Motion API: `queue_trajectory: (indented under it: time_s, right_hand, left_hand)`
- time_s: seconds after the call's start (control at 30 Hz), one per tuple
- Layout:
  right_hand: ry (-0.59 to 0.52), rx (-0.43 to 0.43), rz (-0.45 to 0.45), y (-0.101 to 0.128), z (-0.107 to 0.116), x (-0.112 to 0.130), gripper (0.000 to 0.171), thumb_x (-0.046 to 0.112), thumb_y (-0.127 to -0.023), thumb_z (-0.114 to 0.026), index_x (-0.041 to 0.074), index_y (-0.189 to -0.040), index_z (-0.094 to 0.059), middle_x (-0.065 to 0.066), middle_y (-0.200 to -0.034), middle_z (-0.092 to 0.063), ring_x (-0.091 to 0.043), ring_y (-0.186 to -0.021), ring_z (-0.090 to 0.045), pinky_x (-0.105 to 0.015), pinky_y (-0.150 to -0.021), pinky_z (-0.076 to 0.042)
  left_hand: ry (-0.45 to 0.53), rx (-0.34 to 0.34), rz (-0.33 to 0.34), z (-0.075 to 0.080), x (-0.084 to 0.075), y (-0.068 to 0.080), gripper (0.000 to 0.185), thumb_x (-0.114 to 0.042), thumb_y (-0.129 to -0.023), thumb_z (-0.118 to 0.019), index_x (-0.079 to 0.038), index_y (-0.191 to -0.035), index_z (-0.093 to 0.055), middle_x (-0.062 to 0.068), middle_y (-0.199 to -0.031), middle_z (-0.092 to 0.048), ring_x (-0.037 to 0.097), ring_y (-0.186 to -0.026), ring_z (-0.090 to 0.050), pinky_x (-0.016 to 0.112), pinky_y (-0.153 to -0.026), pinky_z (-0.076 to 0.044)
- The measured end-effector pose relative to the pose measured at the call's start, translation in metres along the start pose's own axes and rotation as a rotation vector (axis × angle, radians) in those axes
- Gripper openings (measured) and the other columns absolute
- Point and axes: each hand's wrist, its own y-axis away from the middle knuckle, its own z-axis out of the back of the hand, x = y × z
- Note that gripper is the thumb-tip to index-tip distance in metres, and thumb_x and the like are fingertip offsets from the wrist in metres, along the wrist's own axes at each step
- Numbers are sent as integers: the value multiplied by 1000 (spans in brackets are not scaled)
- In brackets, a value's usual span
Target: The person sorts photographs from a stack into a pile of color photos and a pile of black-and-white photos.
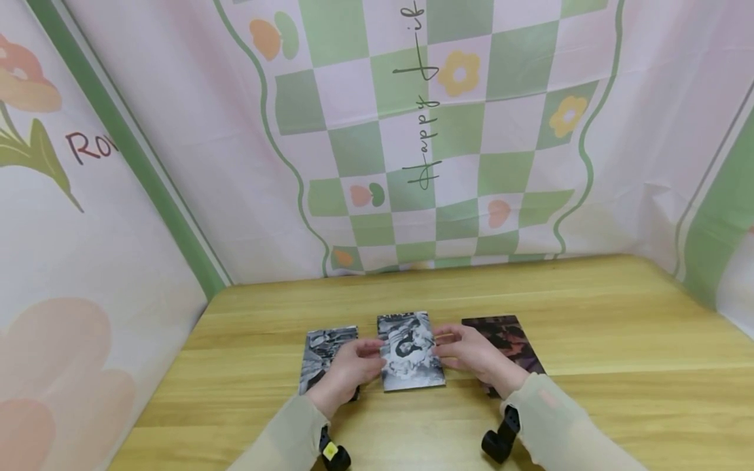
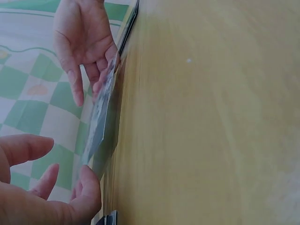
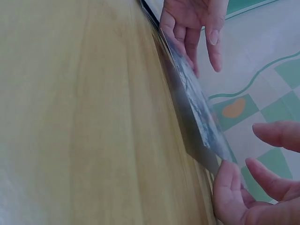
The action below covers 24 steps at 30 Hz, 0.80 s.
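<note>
- The middle photo (image 1: 410, 351), black and white, sits near the front edge of the wooden table (image 1: 589, 314), held between both hands and lifted at a slant off the wood, as both wrist views show
- The left hand (image 1: 352, 367) pinches its left edge; grip: thumb and curled fingers on the print
- The right hand (image 1: 471, 353) pinches the right edge the same way
- A second black-and-white photo (image 1: 321, 353) lies flat just to the left, partly under the left hand
- A dark photo (image 1: 506, 333) lies flat to the right, partly under the right wrist
- A flowered, checkered backdrop (image 1: 412, 131) stands behind
</note>
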Motion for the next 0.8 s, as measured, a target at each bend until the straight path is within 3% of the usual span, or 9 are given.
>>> queue_trajectory:
  time_s: [0.27, 0.5, 0.8]
  right_hand:
    - [15, -25, 60, -3, 1, 0, 43, -1, -90, -57, -14, -129, -44, -25, -117, -53, -16, -91, -60, -35, -79, -56]
    - [16, -30, 72, -1, -3, 1, 40, -3, -89, -57, -13, -127, -47, -20, -111, -58, -13, -87, -61, -31, -75, -56]
    - [2, -7, 110, -1, -14, 4, 41, -1, -88, -60, -12, -125, -49, -18, -108, -60, -13, -86, -61, -31, -76, -57]
  left_hand:
    - [13, -69, 0, 0, 0, -1, 39, 8, -82, -61, 4, -121, -59, 18, -112, -60, 19, -94, -58, 26, -69, -53]
    - [10, -87, 20, 7, 0, 2, 37, 6, -84, -63, 1, -120, -61, 15, -107, -61, 17, -87, -58, 27, -71, -55]
    - [31, -68, -24, 26, -2, 13, 38, 2, -86, -63, 4, -123, -57, 17, -111, -59, 14, -90, -59, 29, -79, -56]
